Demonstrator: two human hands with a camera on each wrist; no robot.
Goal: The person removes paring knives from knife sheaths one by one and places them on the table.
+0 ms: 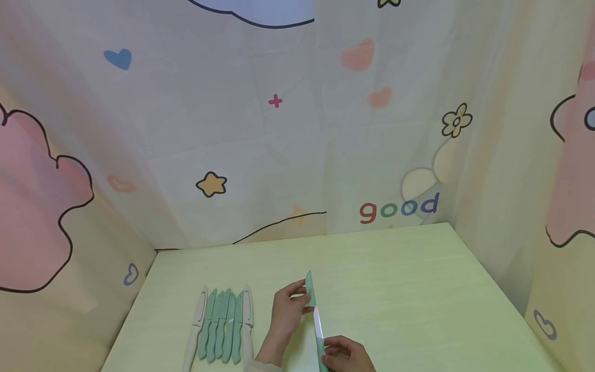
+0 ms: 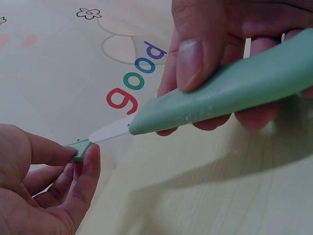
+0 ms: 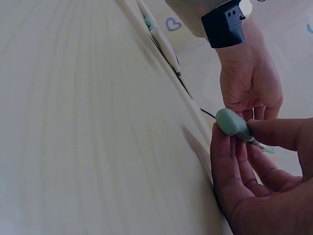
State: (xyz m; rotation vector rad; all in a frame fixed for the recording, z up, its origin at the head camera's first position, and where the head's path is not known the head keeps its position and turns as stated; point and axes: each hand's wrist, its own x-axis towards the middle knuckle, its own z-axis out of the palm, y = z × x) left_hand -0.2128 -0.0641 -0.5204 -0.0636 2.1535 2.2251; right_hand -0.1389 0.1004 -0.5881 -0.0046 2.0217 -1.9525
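Observation:
In the head view my left hand pinches a green blade sheath between thumb and fingers. My right hand grips the green handle of a knife with a pale blade. Handle, blade and sheath lie nearly in one line above the table; the blade's tip meets the sheath's lower end. How far inside the tip sits, I cannot tell. The left wrist view shows bare blade between the sheath and the handle. From the right wrist, the handle's rounded butt faces the camera.
Left of my hands, several sheathed green knives lie side by side on the pale green table. A white knife flanks them on the left, another white knife on the right. A patterned curtain hangs behind the table.

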